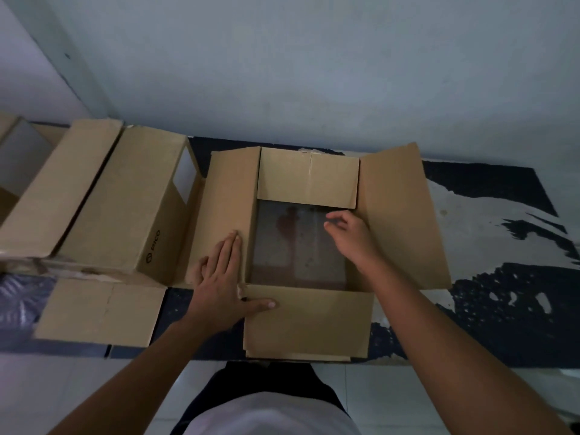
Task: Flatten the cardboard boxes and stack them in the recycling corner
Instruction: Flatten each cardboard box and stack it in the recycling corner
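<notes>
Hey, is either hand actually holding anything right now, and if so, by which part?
Nothing is gripped. The left hand lies flat on the open box's left flap, thumb on the near flap; the right hand hovers empty inside the box.

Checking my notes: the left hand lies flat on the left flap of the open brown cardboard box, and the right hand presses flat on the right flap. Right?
Not quite. In the head view the right hand hovers over the opening of the open brown cardboard box, fingers loosely curled, off the right flap. The left hand lies flat on the left flap.
</notes>
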Motion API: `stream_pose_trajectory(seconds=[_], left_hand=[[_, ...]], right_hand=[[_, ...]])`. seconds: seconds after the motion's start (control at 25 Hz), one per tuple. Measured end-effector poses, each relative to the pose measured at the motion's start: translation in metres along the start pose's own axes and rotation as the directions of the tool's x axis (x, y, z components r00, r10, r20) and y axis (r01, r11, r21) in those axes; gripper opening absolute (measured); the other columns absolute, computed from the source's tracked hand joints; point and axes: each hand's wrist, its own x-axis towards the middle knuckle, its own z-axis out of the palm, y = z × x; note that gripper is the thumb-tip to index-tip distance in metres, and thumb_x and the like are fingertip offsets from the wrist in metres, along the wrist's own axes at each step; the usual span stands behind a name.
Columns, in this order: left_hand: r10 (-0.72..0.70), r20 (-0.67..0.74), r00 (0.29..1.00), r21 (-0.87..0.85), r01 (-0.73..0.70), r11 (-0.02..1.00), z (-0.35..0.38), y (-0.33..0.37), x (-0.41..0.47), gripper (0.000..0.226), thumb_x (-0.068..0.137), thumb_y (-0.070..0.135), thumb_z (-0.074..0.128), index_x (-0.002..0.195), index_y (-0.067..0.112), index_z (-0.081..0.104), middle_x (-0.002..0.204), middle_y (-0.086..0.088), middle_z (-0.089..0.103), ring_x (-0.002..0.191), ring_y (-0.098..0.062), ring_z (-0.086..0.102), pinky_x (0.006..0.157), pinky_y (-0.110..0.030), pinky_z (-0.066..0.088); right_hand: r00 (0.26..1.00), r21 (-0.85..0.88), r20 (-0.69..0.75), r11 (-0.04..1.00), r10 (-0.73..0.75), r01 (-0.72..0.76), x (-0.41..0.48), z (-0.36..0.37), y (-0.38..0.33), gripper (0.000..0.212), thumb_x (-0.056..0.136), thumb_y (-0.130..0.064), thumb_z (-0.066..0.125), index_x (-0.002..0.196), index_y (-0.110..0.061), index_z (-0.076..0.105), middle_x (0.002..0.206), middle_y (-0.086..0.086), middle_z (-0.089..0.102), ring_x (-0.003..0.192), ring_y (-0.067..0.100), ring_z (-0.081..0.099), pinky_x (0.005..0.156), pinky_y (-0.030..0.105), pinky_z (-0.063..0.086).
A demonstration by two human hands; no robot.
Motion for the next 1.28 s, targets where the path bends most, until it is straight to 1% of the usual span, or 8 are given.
stream_pose_trajectory(seconds=[0.2, 0.32, 0.4, 0.48, 0.56, 0.64, 0.96, 1.28], left_hand=[[-0.013, 0.000, 1.000, -0.009, 0.013, 1.000, 0.001, 0.000, 0.000, 0.139, 0.052, 0.098, 0.039, 0.149, 0.020, -0.021, 0.157, 0.010, -0.026, 0.145, -0.011, -0.022, 0.118, -0.042, -0.006], [-0.015, -0.007, 1.000, -0.010, 0.015, 1.000, 0.000, 0.000, 0.000, 0.140, 0.052, 0.098, 0.042, 0.149, 0.020, -0.022, 0.156, 0.010, -0.027, 0.145, -0.011, -0.022, 0.117, -0.040, -0.008], [-0.020, -0.005, 1.000, -0.010, 0.020, 1.000, 0.000, 0.001, -0.001, 0.139, 0.052, 0.098, 0.041, 0.149, 0.020, -0.022, 0.156, 0.010, -0.027, 0.144, -0.010, -0.023, 0.117, -0.040, -0.007], [-0.019, -0.011, 1.000, -0.005, 0.019, 1.000, 0.000, 0.002, -0.001, 0.139, 0.052, 0.099, 0.039, 0.149, 0.020, -0.021, 0.156, 0.011, -0.026, 0.145, -0.010, -0.022, 0.118, -0.040, -0.006], [-0.010, -0.010, 1.000, -0.009, 0.010, 1.000, -0.001, 0.002, 0.000, 0.139, 0.052, 0.099, 0.039, 0.149, 0.020, -0.020, 0.156, 0.011, -0.027, 0.144, -0.010, -0.022, 0.117, -0.040, -0.008], [-0.008, 0.004, 1.000, -0.014, 0.008, 1.000, -0.002, 0.001, 0.001, 0.139, 0.052, 0.098, 0.041, 0.149, 0.021, -0.022, 0.155, 0.011, -0.029, 0.143, -0.010, -0.025, 0.116, -0.039, -0.009], [-0.038, 0.006, 0.999, -0.010, 0.038, 0.999, -0.006, 0.001, -0.002, 0.138, 0.052, 0.098, 0.042, 0.146, 0.024, -0.025, 0.153, 0.013, -0.032, 0.141, -0.008, -0.030, 0.115, -0.036, -0.013], [-0.085, 0.066, 0.994, -0.025, 0.087, 0.996, -0.009, 0.004, 0.004, 0.137, 0.052, 0.097, 0.045, 0.143, 0.030, -0.031, 0.146, 0.020, -0.042, 0.134, -0.001, -0.040, 0.114, -0.034, -0.017]], right_hand=[[0.988, 0.161, -0.108, 0.982, 0.113, -0.095, 0.028, 0.010, 0.003, 0.022, 0.087, -0.021, 0.065, 0.109, -0.020, 0.065, 0.116, 0.003, 0.062, 0.104, 0.017, 0.058, 0.084, 0.025, 0.042], [0.986, 0.247, -0.135, 0.967, 0.098, -0.063, 0.025, 0.007, 0.002, 0.021, 0.088, -0.017, 0.063, 0.108, -0.021, 0.066, 0.116, -0.001, 0.063, 0.112, 0.017, 0.058, 0.091, 0.026, 0.045], [0.972, 0.149, -0.233, 0.988, -0.012, 0.048, 0.014, 0.003, -0.003, 0.022, 0.088, -0.020, 0.062, 0.110, -0.023, 0.064, 0.120, -0.002, 0.061, 0.116, 0.018, 0.056, 0.096, 0.032, 0.047], [0.924, -0.108, -0.311, 0.974, -0.223, 0.199, 0.002, -0.004, -0.009, 0.029, 0.090, -0.027, 0.059, 0.119, -0.025, 0.059, 0.137, 0.000, 0.051, 0.128, 0.015, 0.047, 0.107, 0.036, 0.040], [0.888, -0.381, -0.265, 0.887, -0.376, 0.262, 0.003, -0.015, -0.018, 0.043, 0.093, -0.030, 0.055, 0.135, -0.024, 0.049, 0.156, -0.001, 0.029, 0.142, 0.013, 0.026, 0.114, 0.032, 0.021], [0.887, -0.559, -0.171, 0.784, -0.429, 0.271, 0.022, -0.027, -0.023, 0.056, 0.094, -0.034, 0.051, 0.146, -0.021, 0.036, 0.161, 0.001, 0.014, 0.148, 0.020, 0.014, 0.118, 0.043, 0.019], [0.960, -0.803, 0.046, 0.561, -0.277, 0.200, 0.102, -0.048, -0.048, 0.086, 0.091, -0.037, 0.053, 0.154, -0.025, -0.004, 0.160, 0.002, -0.020, 0.147, 0.037, 0.001, 0.111, 0.060, 0.017], [0.982, -0.876, 0.082, 0.458, -0.169, 0.152, 0.148, -0.041, -0.032, 0.085, 0.092, -0.047, 0.050, 0.154, -0.025, -0.004, 0.163, -0.004, -0.005, 0.148, 0.034, 0.002, 0.112, 0.062, 0.010]])
